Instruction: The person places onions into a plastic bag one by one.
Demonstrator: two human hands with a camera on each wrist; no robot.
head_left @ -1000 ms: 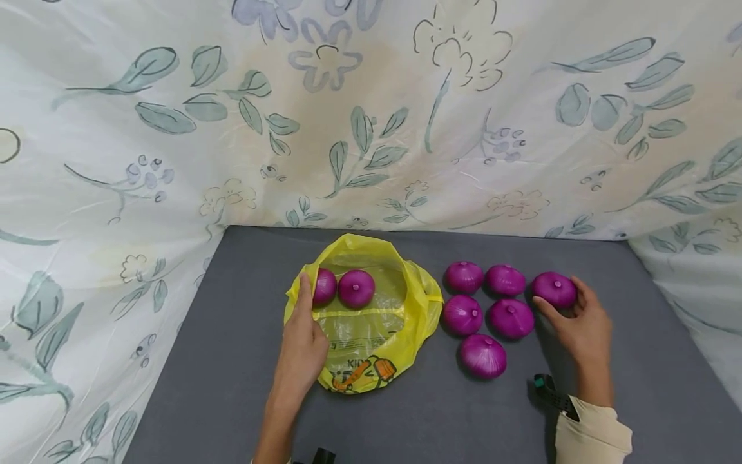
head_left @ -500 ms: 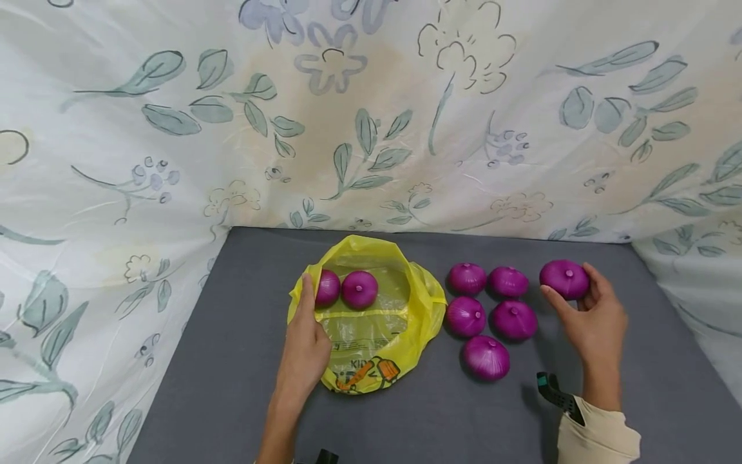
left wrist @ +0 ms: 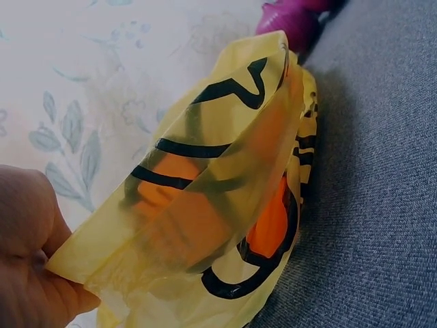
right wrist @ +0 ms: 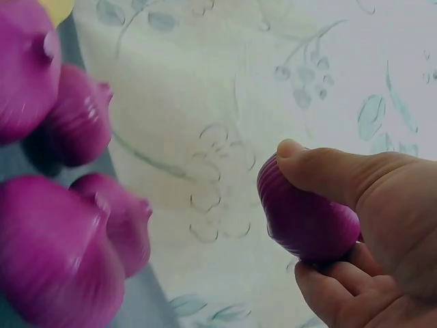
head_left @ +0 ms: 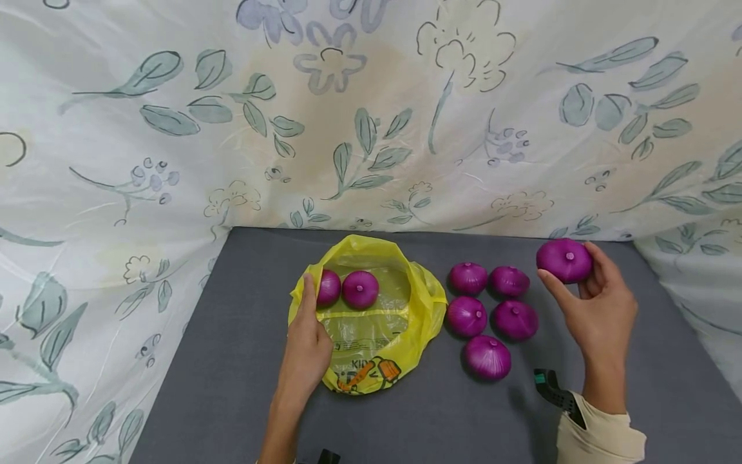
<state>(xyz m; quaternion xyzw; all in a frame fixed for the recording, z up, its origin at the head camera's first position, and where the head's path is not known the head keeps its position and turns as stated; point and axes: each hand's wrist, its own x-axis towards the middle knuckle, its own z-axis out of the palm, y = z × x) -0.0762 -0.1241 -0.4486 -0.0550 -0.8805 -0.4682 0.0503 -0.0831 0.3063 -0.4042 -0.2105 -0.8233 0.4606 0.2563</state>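
Purple onion [head_left: 565, 260] sits gripped in our right hand [head_left: 599, 306], lifted above the grey tabletop [head_left: 232, 361] right of five loose onions [head_left: 489, 309]. Our left hand [head_left: 305, 351] pinches the yellow plastic bag [head_left: 371, 335] rim.

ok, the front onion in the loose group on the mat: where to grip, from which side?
Take the front onion from above, fingers on its left and right flanks. It sits stem-up, round and squat, with bare mat in front and beside it; only the far side is crowded by another onion.
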